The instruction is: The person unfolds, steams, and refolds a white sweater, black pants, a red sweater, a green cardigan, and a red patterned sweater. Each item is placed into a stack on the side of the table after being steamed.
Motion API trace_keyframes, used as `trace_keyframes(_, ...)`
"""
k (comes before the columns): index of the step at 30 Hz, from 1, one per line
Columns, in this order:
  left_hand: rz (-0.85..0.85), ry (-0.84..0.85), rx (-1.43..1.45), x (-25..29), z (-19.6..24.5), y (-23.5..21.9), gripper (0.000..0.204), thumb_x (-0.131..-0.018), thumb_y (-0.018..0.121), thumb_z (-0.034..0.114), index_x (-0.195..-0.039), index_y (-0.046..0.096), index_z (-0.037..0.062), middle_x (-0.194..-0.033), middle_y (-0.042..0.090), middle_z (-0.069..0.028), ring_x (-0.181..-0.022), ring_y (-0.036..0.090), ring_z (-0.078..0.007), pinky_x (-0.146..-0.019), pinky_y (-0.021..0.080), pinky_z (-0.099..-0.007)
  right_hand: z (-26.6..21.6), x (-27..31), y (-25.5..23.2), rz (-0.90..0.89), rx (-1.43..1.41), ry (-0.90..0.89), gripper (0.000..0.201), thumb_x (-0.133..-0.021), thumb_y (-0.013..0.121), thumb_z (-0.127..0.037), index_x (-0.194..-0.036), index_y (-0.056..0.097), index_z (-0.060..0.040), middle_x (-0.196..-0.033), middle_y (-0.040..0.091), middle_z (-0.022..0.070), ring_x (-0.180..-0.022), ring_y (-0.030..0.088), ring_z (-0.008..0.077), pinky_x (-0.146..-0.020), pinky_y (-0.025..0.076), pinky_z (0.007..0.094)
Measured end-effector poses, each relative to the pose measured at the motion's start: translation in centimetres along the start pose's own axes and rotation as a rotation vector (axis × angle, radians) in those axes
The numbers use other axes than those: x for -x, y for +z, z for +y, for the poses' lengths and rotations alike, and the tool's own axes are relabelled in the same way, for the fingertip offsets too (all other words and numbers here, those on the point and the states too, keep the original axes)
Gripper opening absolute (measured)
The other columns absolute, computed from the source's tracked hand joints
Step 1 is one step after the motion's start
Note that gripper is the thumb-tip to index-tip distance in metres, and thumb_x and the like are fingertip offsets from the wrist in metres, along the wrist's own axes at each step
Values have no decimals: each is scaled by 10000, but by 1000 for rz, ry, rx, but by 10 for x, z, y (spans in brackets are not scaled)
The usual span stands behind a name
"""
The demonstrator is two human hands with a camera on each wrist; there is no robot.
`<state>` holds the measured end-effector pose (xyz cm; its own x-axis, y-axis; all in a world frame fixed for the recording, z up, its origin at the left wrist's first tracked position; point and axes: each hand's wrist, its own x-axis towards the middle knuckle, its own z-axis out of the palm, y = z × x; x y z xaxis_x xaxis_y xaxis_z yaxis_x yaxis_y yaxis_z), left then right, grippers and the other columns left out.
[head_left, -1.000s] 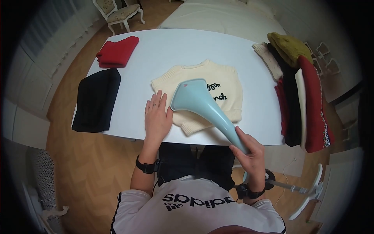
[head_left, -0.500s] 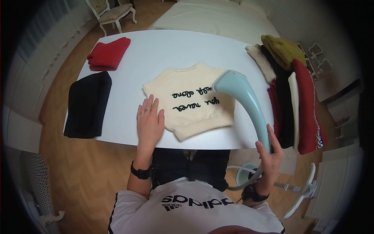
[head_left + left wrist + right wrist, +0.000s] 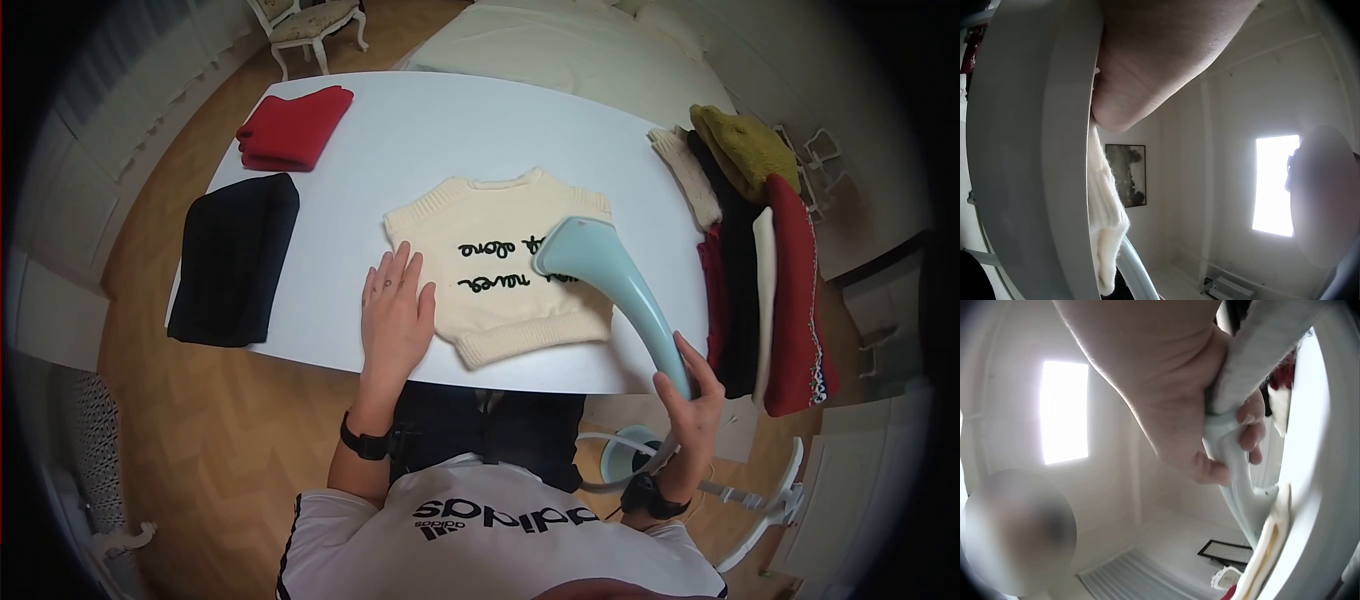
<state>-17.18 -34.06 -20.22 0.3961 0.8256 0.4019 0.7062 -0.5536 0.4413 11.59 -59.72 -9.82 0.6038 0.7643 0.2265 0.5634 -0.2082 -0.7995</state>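
Steamer on cream sweater

The right hand (image 3: 694,408) grips the handle of the blue steamer (image 3: 612,272), its head over the cream sweater (image 3: 520,315) lying on the white table (image 3: 400,130). The left hand (image 3: 396,318), fingers extended, rests at the sweater's edge.

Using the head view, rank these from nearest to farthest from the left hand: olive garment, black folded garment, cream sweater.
From the left hand:
1. Cream sweater: right beside it, on its right.
2. Black folded garment: left side of the table.
3. Olive garment: across the table, far right.
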Motion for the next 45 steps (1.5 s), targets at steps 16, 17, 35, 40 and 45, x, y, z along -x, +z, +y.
trace_keyframes(16, 14, -179, -50, -3, 17, -2, 524, -1045, 587, 324, -1437, 546, -20, -1542, 418, -332, -1386, 461, -472, -1146, 381, -473, 23, 8, -23, -373, -194, -151, 577, -803, 814, -16, -1360, 666, -12, -1022, 754, 160, -872, 694, 161, -787, 540, 287)
trace_keyframes(17, 8, -178, -57, -3, 15, -1, 527, -1047, 578, 332, -1440, 551, -18, -1542, 422, -334, -1405, 445, -473, -1156, 370, -474, 28, 8, -26, -371, -209, -154, 577, -803, 814, -16, -1360, 666, -12, -1022, 754, 160, -872, 694, 161, -787, 540, 287)
trace_keyframes(35, 52, -299, -23, -3, 4, 7, 624, -1058, 525, 398, -1458, 461, -78, -1527, 470, -294, -1454, 390, -455, -1200, 319, -490, 50, 12, -33, -173, -74, -80, 585, -843, 804, -62, -1400, 630, -11, -979, 735, 161, -844, 692, 174, -769, 536, 300)
trace_keyframes(40, 203, -125, 204, 2, 12, -6, 422, -970, 689, 234, -1308, 587, 2, -1370, 580, -245, -1316, 505, -429, -1123, 391, -473, 47, 16, -22, -96, -153, -59, 593, -842, 803, -46, -1401, 619, 26, -1015, 740, 141, -865, 668, 135, -790, 534, 283)
trace_keyframes(45, -139, 331, 294, 28, 32, -29, 507, -729, 886, 269, -1169, 706, 92, -1258, 622, -121, -1241, 559, -334, -1110, 413, -487, 25, 19, -9, -179, -182, -85, 595, -825, 815, -41, -1378, 621, 60, -1050, 735, 147, -906, 665, 149, -811, 528, 288)
